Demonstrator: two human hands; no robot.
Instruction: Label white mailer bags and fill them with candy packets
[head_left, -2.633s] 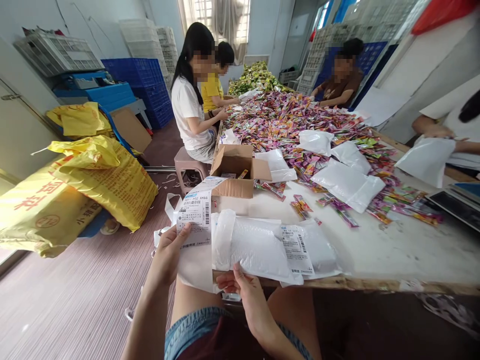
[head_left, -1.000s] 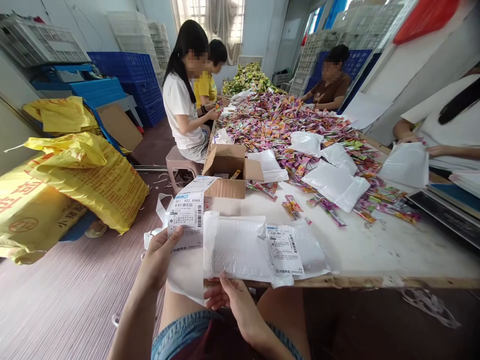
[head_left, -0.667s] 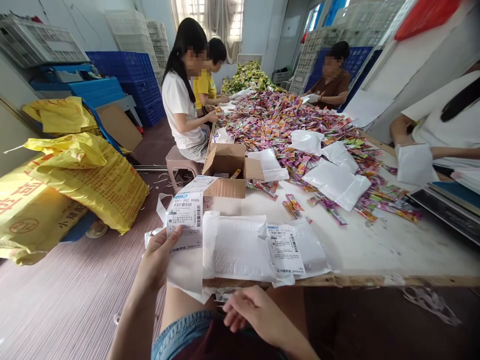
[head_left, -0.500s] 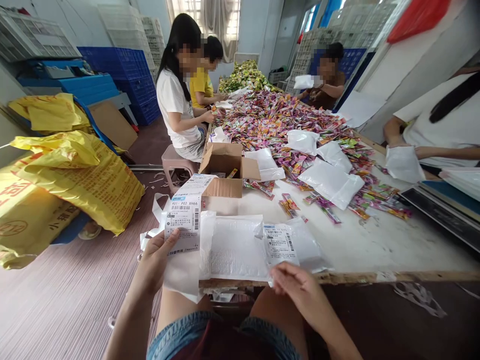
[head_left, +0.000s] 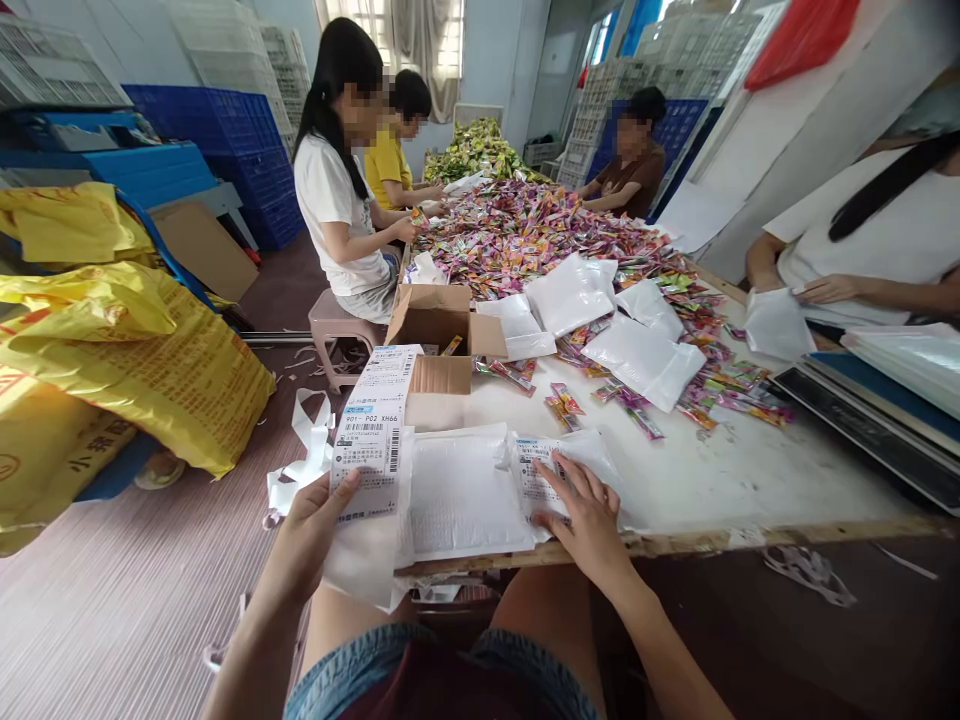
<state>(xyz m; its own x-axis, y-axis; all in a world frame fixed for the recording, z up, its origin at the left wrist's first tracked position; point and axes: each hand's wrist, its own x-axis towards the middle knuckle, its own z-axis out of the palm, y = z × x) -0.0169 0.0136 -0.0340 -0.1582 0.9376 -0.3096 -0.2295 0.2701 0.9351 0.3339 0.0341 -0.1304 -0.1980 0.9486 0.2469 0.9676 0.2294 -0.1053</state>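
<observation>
My left hand (head_left: 324,515) pinches a strip of printed shipping labels (head_left: 369,450), thumb on top, at the left of the table's near edge. A backing sheet hangs below the strip. Right beside it a white padded mailer (head_left: 466,505) lies flat in front of me. My right hand (head_left: 589,510) rests with fingers spread on a shipping label (head_left: 536,462), which sits on another white mailer (head_left: 606,460) to the right. Part of that label is hidden under my fingers.
Beyond stands an open cardboard box (head_left: 442,375). Several white mailers (head_left: 643,355) lie by a heap of small colourful packets (head_left: 525,225). A flat scale-like device (head_left: 862,430) is at right. Several people sit around the table. Yellow sacks (head_left: 187,370) stand on the left floor.
My right hand has moved from the label's lower edge up onto its face, fingers now spread. Another white mailer has landed on the pile; the far right person no longer holds one up.
</observation>
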